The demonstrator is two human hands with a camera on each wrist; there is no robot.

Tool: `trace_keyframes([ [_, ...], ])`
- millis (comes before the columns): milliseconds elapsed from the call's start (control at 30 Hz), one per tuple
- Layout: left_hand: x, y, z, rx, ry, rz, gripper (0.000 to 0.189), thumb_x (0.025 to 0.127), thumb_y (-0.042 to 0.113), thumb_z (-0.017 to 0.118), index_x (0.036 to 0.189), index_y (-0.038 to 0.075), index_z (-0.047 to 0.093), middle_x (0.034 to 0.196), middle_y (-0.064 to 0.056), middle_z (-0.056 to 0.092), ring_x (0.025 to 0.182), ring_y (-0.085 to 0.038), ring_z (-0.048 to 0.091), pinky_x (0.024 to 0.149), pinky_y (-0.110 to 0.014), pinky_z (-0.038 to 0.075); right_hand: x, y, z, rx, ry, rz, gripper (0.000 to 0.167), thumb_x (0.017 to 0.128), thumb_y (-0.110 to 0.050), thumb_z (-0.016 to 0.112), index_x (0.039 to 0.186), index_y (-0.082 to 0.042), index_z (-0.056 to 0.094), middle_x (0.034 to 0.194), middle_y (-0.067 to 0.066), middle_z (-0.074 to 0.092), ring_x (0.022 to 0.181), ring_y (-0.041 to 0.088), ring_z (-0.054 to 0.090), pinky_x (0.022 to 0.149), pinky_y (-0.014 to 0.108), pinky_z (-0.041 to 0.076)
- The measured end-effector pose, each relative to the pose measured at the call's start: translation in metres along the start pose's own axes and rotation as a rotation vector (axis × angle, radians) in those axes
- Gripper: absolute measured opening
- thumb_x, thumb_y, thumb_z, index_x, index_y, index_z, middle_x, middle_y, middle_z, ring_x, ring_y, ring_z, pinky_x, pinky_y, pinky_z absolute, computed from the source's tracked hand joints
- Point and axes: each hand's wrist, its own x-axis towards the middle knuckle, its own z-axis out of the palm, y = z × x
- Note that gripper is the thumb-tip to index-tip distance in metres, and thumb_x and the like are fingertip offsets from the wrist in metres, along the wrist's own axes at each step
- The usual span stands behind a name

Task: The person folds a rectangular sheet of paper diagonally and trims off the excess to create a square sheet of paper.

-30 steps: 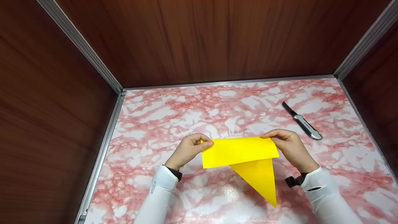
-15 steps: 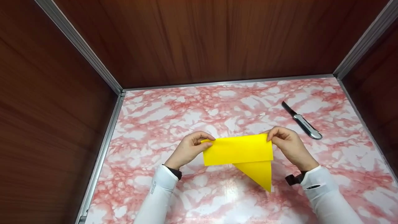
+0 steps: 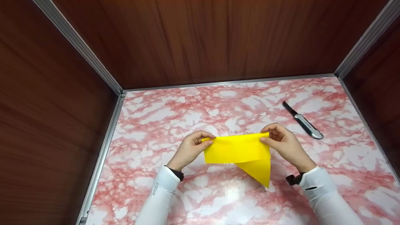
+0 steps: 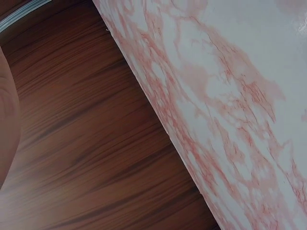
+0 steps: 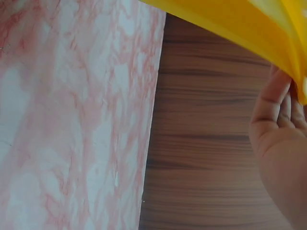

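Both hands hold a yellow sheet, which looks like paper, above the table. Its upper part is folded over into a band, and a pointed flap hangs below at the right. At the top left corner my left hand pinches the sheet between thumb and fingers. My right hand pinches the top right corner, thumb in front and fingers behind. In the right wrist view the yellow sheet runs into the right hand's fingers. Only a sliver of the left hand shows in the left wrist view.
A utility knife with a dark blade and a grey and black handle lies on the table's right side. The red and white marbled table is bordered by dark wooden panels with metal edge strips.
My right hand has shifted a little left and changed its hold, its thumb now on the front of the sheet. The hanging flap has become shorter, and the sheet has risen slightly.
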Motion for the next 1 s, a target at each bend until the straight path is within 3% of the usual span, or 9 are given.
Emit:
trace_keyframes([
  [167, -0.003, 0.014, 0.001, -0.007, 0.006, -0.020, 0.023, 0.095, 0.013, 0.063, 0.117, 0.015, 0.068, 0.108, -0.002, 0.068, 0.093, -0.022, 0.067, 0.083, -0.035, 0.054, 0.001, -0.014, 0.005, -0.061, 0.084, 0.024, 0.033, 0.090, -0.021, 0.072, 0.117, -0.007, 0.059, 0.096, 0.017, 0.057, 0.079, 0.026, 0.054, 0.066, 0.023, 0.049],
  [267, -0.002, 0.015, 0.002, -0.007, 0.010, -0.024, 0.024, 0.095, 0.012, 0.062, 0.118, 0.017, 0.067, 0.107, -0.002, 0.070, 0.093, -0.022, 0.068, 0.083, -0.035, 0.054, 0.000, -0.026, 0.008, -0.063, 0.097, 0.032, 0.033, 0.090, -0.018, 0.071, 0.117, -0.005, 0.058, 0.095, 0.017, 0.056, 0.079, 0.025, 0.054, 0.066, 0.022, 0.048],
  [500, 0.005, -0.010, -0.006, 0.049, 0.016, 0.024, 0.030, 0.094, 0.026, 0.066, 0.122, 0.018, 0.068, 0.105, 0.000, 0.070, 0.089, -0.021, 0.067, 0.080, -0.035, 0.055, 0.000, -0.027, 0.009, -0.065, 0.102, 0.020, 0.032, 0.090, -0.017, 0.072, 0.118, -0.008, 0.059, 0.099, 0.018, 0.058, 0.084, 0.026, 0.056, 0.069, 0.023, 0.049],
  [600, 0.004, -0.011, -0.008, 0.081, 0.004, 0.021, 0.030, 0.094, 0.028, 0.065, 0.123, 0.021, 0.068, 0.110, 0.002, 0.068, 0.090, -0.020, 0.067, 0.080, -0.034, 0.054, 0.001, -0.026, 0.009, -0.054, 0.100, 0.000, 0.031, 0.090, -0.016, 0.072, 0.118, -0.007, 0.060, 0.100, 0.018, 0.058, 0.086, 0.027, 0.057, 0.071, 0.023, 0.050],
  [800, 0.003, -0.007, -0.009, 0.248, -0.013, -0.034, 0.029, 0.096, 0.023, 0.064, 0.123, 0.033, 0.066, 0.115, 0.010, 0.064, 0.095, -0.013, 0.063, 0.082, -0.031, 0.053, 0.002, -0.025, 0.014, -0.020, 0.091, -0.051, 0.033, 0.090, -0.010, 0.070, 0.120, -0.002, 0.059, 0.101, 0.020, 0.057, 0.086, 0.027, 0.056, 0.073, 0.022, 0.049],
  [900, 0.004, -0.001, -0.007, 0.387, -0.023, -0.067, 0.029, 0.095, 0.023, 0.063, 0.122, 0.034, 0.066, 0.112, 0.013, 0.063, 0.095, -0.009, 0.062, 0.083, -0.031, 0.052, 0.003, -0.026, 0.018, -0.003, 0.090, -0.066, 0.033, 0.090, -0.008, 0.070, 0.120, -0.002, 0.060, 0.101, 0.019, 0.057, 0.086, 0.026, 0.055, 0.074, 0.023, 0.049],
  [1000, 0.007, 0.008, -0.003, 0.573, -0.043, -0.049, 0.026, 0.095, 0.031, 0.063, 0.120, 0.030, 0.068, 0.109, 0.015, 0.064, 0.094, -0.006, 0.060, 0.084, -0.031, 0.050, 0.004, -0.027, 0.023, 0.002, 0.097, -0.085, 0.031, 0.090, -0.006, 0.069, 0.119, -0.001, 0.060, 0.100, 0.019, 0.057, 0.086, 0.026, 0.055, 0.074, 0.022, 0.049],
])
